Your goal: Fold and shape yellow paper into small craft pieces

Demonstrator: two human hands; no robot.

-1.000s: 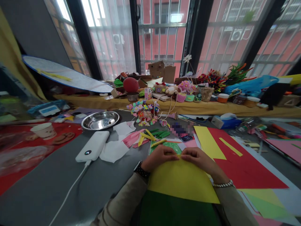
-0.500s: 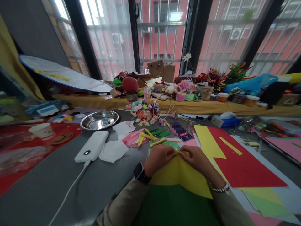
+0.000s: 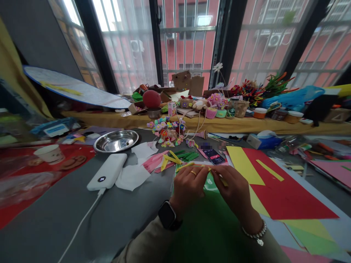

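Left fingers [image 3: 201, 176] and right fingers [image 3: 227, 172] are pinching some yellow paper [image 3: 210, 169], phone [image 3: 214, 156] at 12 o'clock, power bank [image 3: 111, 168] around 9.

White power bank [image 3: 109, 168], left of left hand [image 3: 189, 188]: dark display [image 3: 101, 179] is glowing with two digits, too blurred for sure reading. Phone [image 3: 215, 157], just beyond right hand [image 3: 236, 188]: is showing pale row of digits, too small for sure reading. Blue packet [image 3: 41, 128], far left beyond hands: white label [image 3: 56, 130] is showing marks too blurred to read. Cardboard box [image 3: 338, 116], far right beyond hands: is bearing pale triangle outline.
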